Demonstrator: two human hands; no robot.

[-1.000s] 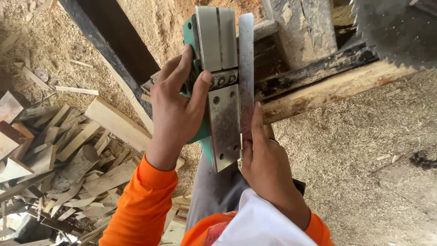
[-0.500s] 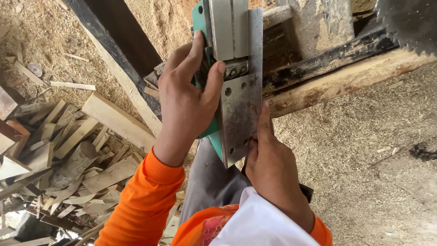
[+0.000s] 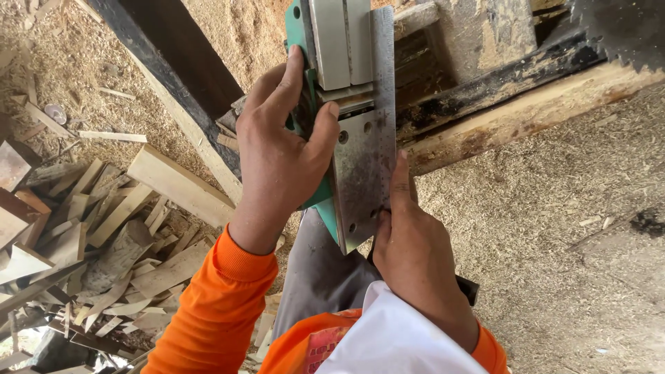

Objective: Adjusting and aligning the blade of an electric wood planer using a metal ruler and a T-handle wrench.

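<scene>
My left hand (image 3: pixel 280 156) grips the green body of an electric planer (image 3: pixel 346 104), held upside down with its grey metal sole plate facing me. A steel ruler (image 3: pixel 383 97) lies edge-on along the right side of the sole plate. My right hand (image 3: pixel 412 249) holds the ruler's lower end, forefinger stretched up along it, thumb pressed against the plate's lower edge. Both sleeves are orange.
A pile of wood offcuts (image 3: pixel 104 228) lies on the sawdust floor at the left. A dark beam (image 3: pixel 173 76) runs diagonally behind the planer, and a rough timber (image 3: pixel 526 104) crosses at the right. A circular saw blade (image 3: pixel 623 28) shows at the top right.
The planer and both hands have shifted slightly right and up in view. My left fingers have wrapped further over the green body, and the right forefinger has slid up along the ruler.
</scene>
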